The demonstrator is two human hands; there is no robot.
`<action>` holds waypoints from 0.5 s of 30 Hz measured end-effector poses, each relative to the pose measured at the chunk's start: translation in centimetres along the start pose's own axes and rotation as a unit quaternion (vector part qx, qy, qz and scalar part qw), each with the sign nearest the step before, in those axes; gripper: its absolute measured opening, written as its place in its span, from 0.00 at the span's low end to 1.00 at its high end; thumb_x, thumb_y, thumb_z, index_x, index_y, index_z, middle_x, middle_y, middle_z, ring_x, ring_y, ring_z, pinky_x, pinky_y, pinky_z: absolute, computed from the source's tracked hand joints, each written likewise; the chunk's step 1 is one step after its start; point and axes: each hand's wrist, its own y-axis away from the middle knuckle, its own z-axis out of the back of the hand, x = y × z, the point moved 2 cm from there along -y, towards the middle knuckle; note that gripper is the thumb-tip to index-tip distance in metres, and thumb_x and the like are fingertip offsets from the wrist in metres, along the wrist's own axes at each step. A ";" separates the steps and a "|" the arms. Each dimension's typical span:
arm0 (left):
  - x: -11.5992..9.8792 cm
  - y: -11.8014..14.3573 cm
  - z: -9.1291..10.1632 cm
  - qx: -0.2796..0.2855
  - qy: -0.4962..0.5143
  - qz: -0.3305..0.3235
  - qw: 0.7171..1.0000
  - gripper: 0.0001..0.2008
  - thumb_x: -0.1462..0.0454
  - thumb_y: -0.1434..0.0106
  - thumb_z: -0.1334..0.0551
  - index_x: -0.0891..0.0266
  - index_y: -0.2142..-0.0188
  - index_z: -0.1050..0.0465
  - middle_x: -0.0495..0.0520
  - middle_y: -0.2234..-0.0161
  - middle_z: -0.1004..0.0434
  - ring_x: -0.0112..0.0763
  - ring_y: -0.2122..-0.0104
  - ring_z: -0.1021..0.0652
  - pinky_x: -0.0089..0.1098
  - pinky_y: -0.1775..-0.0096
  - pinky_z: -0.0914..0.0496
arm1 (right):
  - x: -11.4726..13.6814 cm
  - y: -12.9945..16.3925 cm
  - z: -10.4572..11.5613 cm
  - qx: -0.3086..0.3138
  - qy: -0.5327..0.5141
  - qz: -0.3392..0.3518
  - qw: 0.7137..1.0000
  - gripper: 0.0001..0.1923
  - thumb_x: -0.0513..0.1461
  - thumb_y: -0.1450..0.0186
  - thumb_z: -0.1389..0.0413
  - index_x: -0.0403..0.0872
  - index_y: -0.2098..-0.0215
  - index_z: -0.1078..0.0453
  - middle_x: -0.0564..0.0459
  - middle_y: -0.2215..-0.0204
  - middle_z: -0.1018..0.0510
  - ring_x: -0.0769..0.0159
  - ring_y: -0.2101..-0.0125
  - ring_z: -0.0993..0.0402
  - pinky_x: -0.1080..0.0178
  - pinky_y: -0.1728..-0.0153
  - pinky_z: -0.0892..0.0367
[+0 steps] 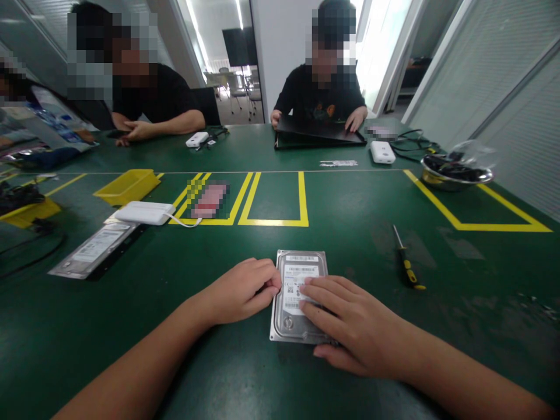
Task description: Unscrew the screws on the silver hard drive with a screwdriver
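Observation:
A silver hard drive (pixel 301 332) with a white printed label lies flat on the green table in front of me. My left hand (pixel 251 291) is closed against the drive's left edge, fingers pinched together; what is between the fingertips, if anything, is hidden. Across the right side of the drive lies my right hand (pixel 345 326), its fingers stretched out on the label and the thumb near the lower right corner. A screwdriver (pixel 406 265) with a black and yellow handle rests on the table to the right.
To the left lies another hard drive (pixel 96 248), with a white power bank (pixel 146 213) at its top end, cabled to a phone (pixel 210 201). A yellow bin (pixel 128 186) stands behind. A metal bowl (pixel 455 175) sits back right. Across the table, one person handles a black panel (pixel 319 129).

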 end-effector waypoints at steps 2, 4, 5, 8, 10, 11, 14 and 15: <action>0.1 0.0 0.0 0.000 -0.003 0.008 1.000 0.05 0.65 0.31 0.46 0.61 0.63 0.33 0.51 0.65 0.28 0.32 0.64 0.30 0.33 0.60 0.37 | 0.0 0.0 0.0 0.001 0.002 0.000 1.000 0.25 0.49 0.33 0.46 0.42 0.44 0.33 0.39 0.42 0.29 0.49 0.41 0.36 0.46 0.42 0.37; 0.2 0.1 0.1 -0.004 0.001 0.016 1.000 0.05 0.65 0.31 0.46 0.61 0.62 0.33 0.51 0.65 0.29 0.31 0.64 0.29 0.32 0.61 0.37 | 0.0 0.1 -0.1 0.000 0.002 0.001 1.000 0.25 0.49 0.33 0.47 0.42 0.44 0.33 0.40 0.42 0.29 0.49 0.41 0.36 0.46 0.42 0.37; 0.2 0.1 0.1 -0.008 0.006 0.019 1.000 0.05 0.65 0.31 0.46 0.61 0.62 0.33 0.50 0.65 0.29 0.31 0.65 0.29 0.32 0.61 0.36 | 0.0 0.1 -0.1 0.001 0.002 0.001 1.000 0.25 0.49 0.32 0.47 0.42 0.44 0.33 0.39 0.42 0.29 0.49 0.41 0.36 0.46 0.42 0.37; 0.2 0.2 0.3 -0.024 0.020 0.024 0.999 0.05 0.66 0.31 0.46 0.62 0.63 0.33 0.50 0.67 0.29 0.29 0.67 0.29 0.30 0.63 0.36 | 0.0 0.1 0.0 0.004 0.001 -0.001 1.000 0.25 0.49 0.32 0.48 0.42 0.43 0.34 0.39 0.42 0.29 0.48 0.40 0.36 0.46 0.43 0.37; 0.3 0.2 0.4 -0.039 0.026 0.025 0.999 0.05 0.66 0.32 0.45 0.62 0.64 0.32 0.50 0.68 0.29 0.28 0.69 0.29 0.29 0.65 0.36 | 0.1 0.1 0.1 0.005 0.002 -0.001 1.000 0.25 0.49 0.32 0.48 0.42 0.43 0.34 0.39 0.42 0.30 0.49 0.40 0.36 0.46 0.42 0.37; 0.3 0.3 0.4 -0.046 0.030 0.024 0.998 0.04 0.67 0.33 0.44 0.62 0.65 0.32 0.49 0.68 0.29 0.27 0.69 0.29 0.28 0.66 0.36 | 0.1 0.1 0.1 0.003 0.002 0.000 1.000 0.25 0.49 0.32 0.48 0.42 0.43 0.33 0.39 0.42 0.30 0.49 0.40 0.36 0.46 0.42 0.37; 0.5 0.4 0.3 -0.067 0.045 0.016 0.997 0.03 0.69 0.37 0.42 0.63 0.66 0.31 0.48 0.69 0.29 0.25 0.71 0.29 0.26 0.67 0.36 | 0.1 0.2 0.0 0.001 0.003 0.002 1.000 0.25 0.49 0.32 0.47 0.41 0.43 0.34 0.40 0.42 0.30 0.49 0.40 0.37 0.47 0.42 0.37; 0.5 0.4 0.2 -0.072 0.049 0.012 0.996 0.03 0.70 0.38 0.41 0.63 0.67 0.31 0.48 0.70 0.29 0.24 0.72 0.29 0.26 0.68 0.36 | 0.1 0.2 0.0 0.001 0.003 0.001 1.000 0.25 0.49 0.32 0.47 0.41 0.43 0.34 0.40 0.42 0.30 0.49 0.40 0.37 0.47 0.42 0.37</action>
